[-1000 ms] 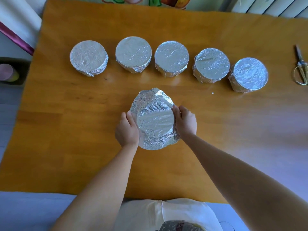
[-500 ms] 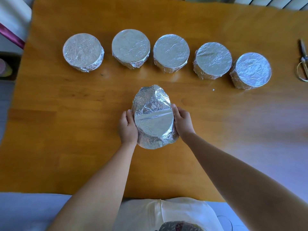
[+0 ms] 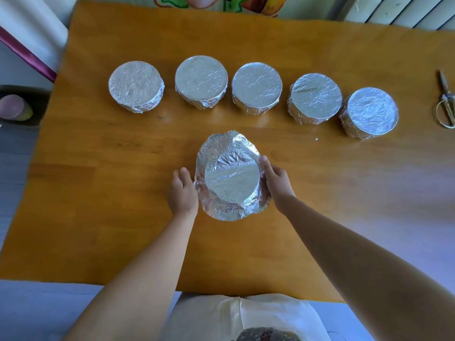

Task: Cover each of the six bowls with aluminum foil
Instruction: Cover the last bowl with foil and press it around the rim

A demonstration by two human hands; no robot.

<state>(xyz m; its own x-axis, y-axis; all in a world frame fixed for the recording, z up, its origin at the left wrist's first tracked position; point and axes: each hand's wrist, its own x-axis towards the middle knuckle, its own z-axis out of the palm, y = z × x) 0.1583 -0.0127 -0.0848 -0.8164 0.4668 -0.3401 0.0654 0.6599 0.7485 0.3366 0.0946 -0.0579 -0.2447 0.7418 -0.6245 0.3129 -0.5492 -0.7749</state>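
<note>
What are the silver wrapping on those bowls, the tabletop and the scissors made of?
The wrapping looks like thin aluminum foil: shiny, silvery, finely crinkled, holding its folds. The tabletop seems to be wood, or a wood-look surface, with an orange-brown satin finish and visible grain. The scissors appear to be metal, dull with yellowish loop handles; blurred, so uncertain.

Both bare forearms reach straight out, converging toward the middle. Left hand [image 3: 182,193] is cupped, palm facing inward, fingers curled and thumb up. Right hand [image 3: 277,179] mirrors it, palm inward, thumb stretched forward, fingers curled under.
</note>
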